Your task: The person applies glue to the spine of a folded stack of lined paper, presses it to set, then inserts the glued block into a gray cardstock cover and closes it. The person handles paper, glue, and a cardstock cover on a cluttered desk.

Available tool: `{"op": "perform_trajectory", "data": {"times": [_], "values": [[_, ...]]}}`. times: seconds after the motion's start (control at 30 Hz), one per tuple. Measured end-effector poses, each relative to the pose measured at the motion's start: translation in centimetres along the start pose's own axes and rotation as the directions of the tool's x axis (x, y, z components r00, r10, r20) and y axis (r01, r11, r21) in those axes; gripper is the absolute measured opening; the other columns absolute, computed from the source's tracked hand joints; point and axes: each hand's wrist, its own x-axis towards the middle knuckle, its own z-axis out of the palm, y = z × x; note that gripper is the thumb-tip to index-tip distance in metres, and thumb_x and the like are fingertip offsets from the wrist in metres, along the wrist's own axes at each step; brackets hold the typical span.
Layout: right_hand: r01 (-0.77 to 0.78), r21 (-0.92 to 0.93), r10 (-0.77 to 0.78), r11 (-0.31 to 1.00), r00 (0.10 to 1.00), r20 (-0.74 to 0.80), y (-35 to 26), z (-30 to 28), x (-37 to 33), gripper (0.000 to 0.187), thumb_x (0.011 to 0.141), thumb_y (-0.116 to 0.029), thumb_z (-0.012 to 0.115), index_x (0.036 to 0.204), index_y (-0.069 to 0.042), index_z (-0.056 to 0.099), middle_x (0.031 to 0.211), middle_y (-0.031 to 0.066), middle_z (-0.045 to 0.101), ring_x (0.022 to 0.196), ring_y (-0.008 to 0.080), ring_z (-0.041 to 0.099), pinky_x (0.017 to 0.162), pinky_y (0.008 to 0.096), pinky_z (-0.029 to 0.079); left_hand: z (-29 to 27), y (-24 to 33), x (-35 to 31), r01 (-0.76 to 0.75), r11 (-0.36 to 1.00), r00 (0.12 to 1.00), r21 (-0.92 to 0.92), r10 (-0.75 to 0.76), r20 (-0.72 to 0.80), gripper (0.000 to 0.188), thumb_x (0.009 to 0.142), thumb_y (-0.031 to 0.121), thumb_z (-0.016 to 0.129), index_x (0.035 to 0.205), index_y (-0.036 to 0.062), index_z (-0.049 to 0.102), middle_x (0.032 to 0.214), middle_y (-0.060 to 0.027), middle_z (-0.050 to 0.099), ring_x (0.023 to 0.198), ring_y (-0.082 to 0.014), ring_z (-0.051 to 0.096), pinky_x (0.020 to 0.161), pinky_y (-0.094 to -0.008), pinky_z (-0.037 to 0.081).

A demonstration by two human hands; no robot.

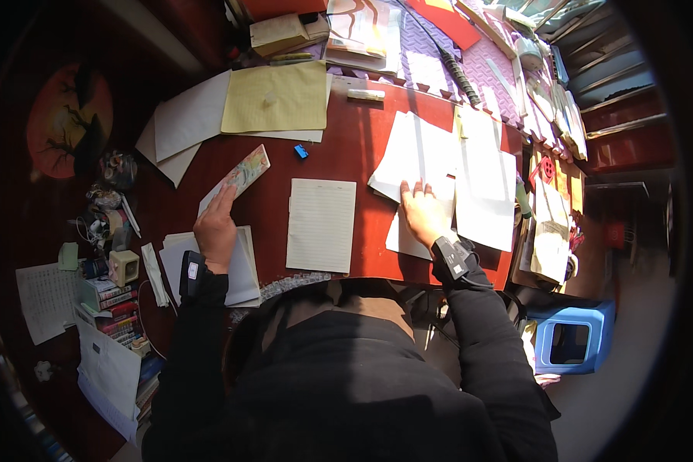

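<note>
My left hand (217, 225) rests against the near end of a long, flat, colourful printed case (246, 171), its fingers stretched out over it and its thumb hidden. My right hand (423, 214) lies with fingers spread on overlapping white papers (420, 146) in bright sunlight. Between the two hands a lined notepad (321, 225) lies flat on the dark red desk (277, 204). A small blue sharpener-like piece (301, 152) sits just beyond the pad. Beside my left wrist is a stack of white paper (242, 269), partly covered by my forearm.
A yellow sheet (276, 98) lies over white paper at the far left. Beyond the desk, purple foam matting (420, 58) carries a black-handled rod (456, 73). Stacked books (115, 304) stand at the left. A blue plastic stool (570, 339) stands at the lower right.
</note>
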Motion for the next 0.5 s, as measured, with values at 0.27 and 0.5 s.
{"op": "perform_trajectory", "data": {"times": [0.27,0.5], "values": [[0.161,0.235,-0.126,0.959,0.980,-0.156,1.4,-1.8,0.5,0.059,0.090,-0.011,0.061,0.146,-0.006,0.041,0.147,0.0183,0.046,0.136,0.0378,0.044,0.110,0.0489,0.039,5.1,-2.0,-2.3,0.068,0.985,0.946,0.157,-0.113,0.302,0.071,0.081,-0.009,0.052,0.146,0.0185,0.048,0.146,-0.0148,0.052,0.129,-0.0435,0.052,0.109,-0.0519,0.041],[-0.025,0.272,0.009,0.962,0.998,0.058,-2.0,-2.8,5.5,0.083,0.079,-0.024,0.081,0.150,-0.027,0.038,0.162,0.0114,0.022,0.149,0.0393,0.022,0.111,0.0664,0.032,5.3,-4.5,-2.4,0.287,0.901,0.798,0.326,-0.414,0.439,0.071,0.087,-0.002,0.054,0.152,0.0223,0.040,0.157,-0.0134,0.037,0.143,-0.0392,0.035,0.116,-0.0582,0.027]]}}
